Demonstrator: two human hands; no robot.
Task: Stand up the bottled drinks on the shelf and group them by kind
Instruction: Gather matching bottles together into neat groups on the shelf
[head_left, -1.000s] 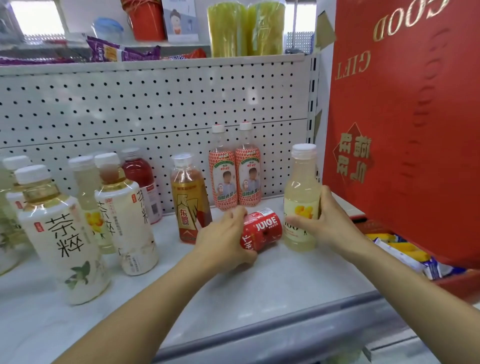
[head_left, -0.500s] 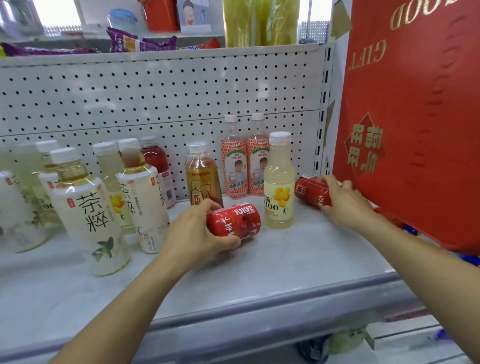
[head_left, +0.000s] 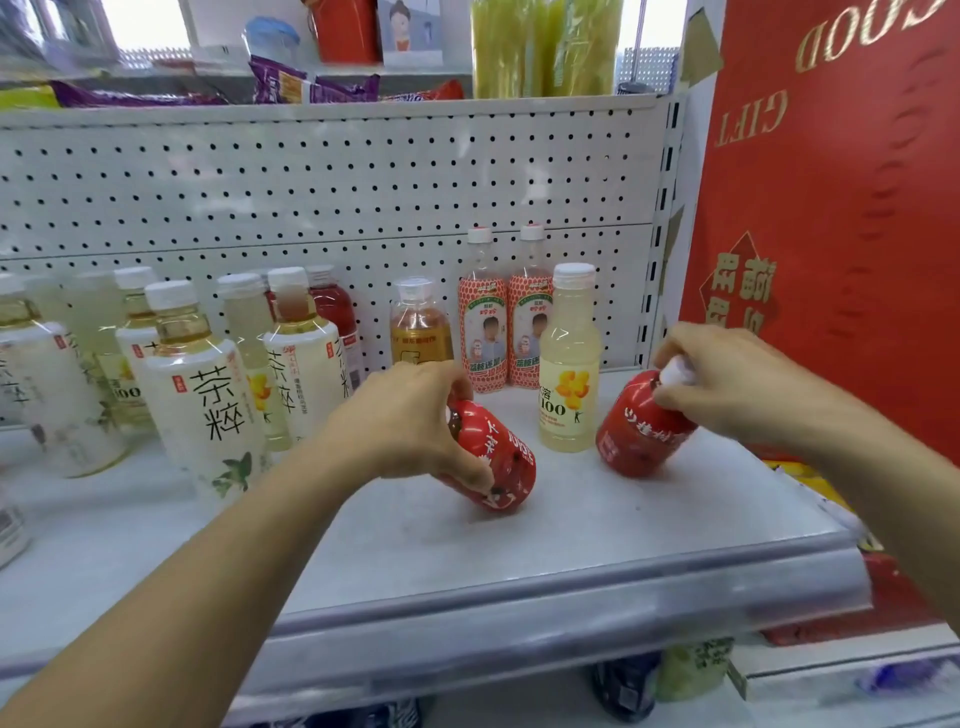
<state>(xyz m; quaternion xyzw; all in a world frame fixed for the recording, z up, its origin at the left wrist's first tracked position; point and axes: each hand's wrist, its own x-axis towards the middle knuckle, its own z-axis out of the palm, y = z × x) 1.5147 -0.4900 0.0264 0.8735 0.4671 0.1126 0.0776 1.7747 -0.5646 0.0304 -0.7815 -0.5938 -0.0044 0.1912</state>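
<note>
L hand (head_left: 415, 415) is curled round the top end of a red juice bottle (head_left: 498, 467), tilted, base end down on the shelf (head_left: 519, 551), near the front. R hand (head_left: 737, 384) pinches the white-cap end of a 2nd red bottle (head_left: 636, 436), also tilted, cap twd the right. Btwn the two stands a pale yellow bottle (head_left: 569, 364), upright. Behind: amber bottle (head_left: 418, 327) & two pink-label bottles (head_left: 483, 322) by the pegboard (head_left: 311, 197). White tea bottles (head_left: 202, 395) stand at left; red gift box (head_left: 831, 234) at right.
</note>
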